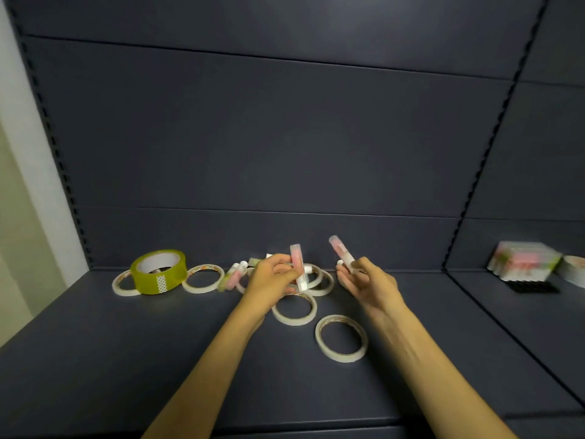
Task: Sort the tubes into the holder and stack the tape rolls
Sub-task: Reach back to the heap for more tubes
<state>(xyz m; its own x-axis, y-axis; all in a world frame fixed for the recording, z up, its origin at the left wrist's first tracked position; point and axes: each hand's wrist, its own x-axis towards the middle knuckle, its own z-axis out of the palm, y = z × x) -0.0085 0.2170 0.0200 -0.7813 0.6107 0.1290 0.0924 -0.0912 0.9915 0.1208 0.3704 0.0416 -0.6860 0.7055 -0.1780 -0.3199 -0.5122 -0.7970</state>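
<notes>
Head view: one pink tube (297,264) is pinched upright in the left hand (272,280) and a second tube (342,253) is gripped, tilted, in the right hand (370,282), both raised above the shelf (126,359), so tube-gathering is judged underway. A move to the holder is called for next, though none can be made out. About seven thin tape rolls, one wide yellow roll (158,270) and a few blurred tubes (234,275) are counted.

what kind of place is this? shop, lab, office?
Probably a shop or stockroom shelf bay. The dark shelf is backed by panels between slotted uprights, like retail gondola shelving. Stationery stock lies on it: tape rolls, tubes, and stacked packs in the neighbouring bay.
</notes>
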